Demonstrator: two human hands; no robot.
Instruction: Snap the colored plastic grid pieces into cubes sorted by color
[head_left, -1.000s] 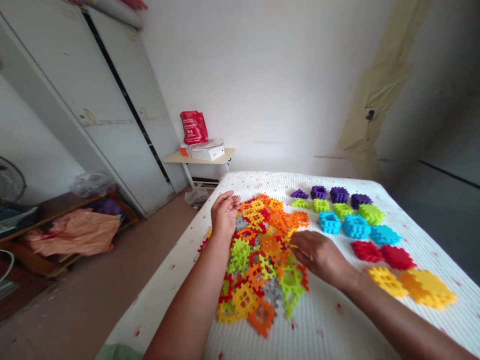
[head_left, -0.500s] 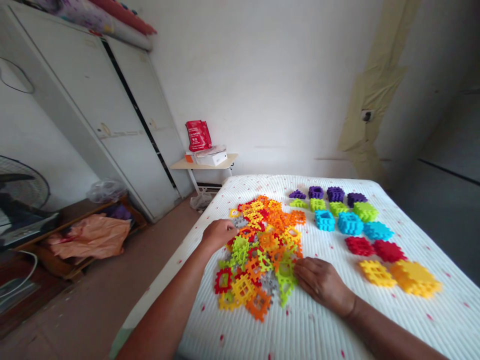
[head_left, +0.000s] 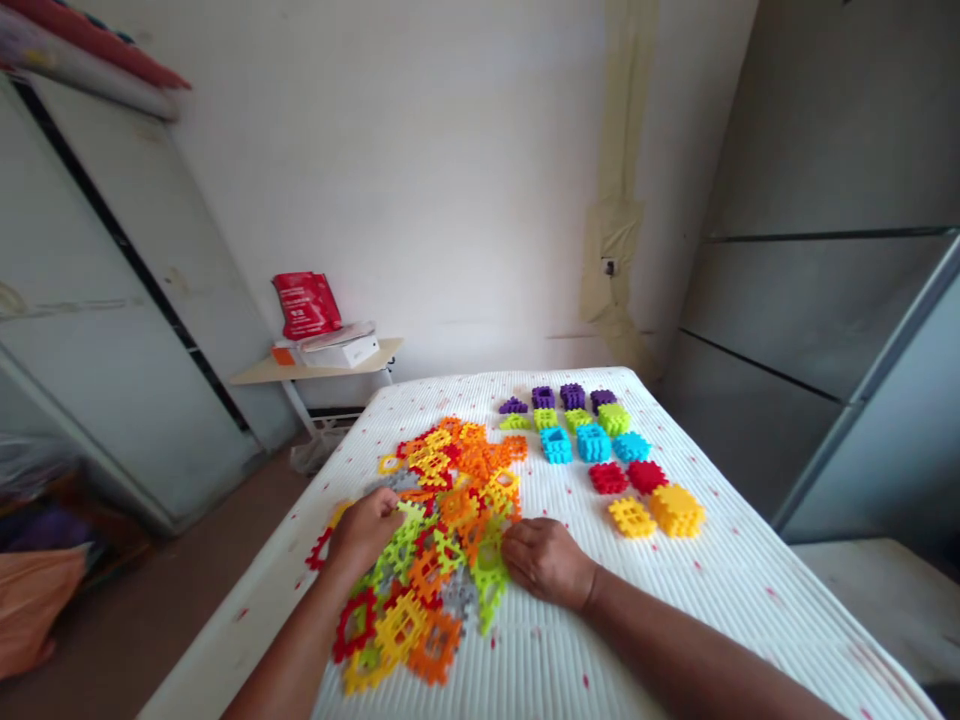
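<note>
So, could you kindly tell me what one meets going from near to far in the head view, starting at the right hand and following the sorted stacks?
Right hand → yellow waffle-block stack → red stack → blue stack → lime green stack → purple stack

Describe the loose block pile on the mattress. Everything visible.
A loose pile of plastic waffle blocks lies flat and overlapping on the white ribbed mattress: square lattice pieces with notched edges, in orange, yellow, red, lime green and grey, glossy-looking. The left hand rests on its left side; the right hand touches its right edge.
</note>
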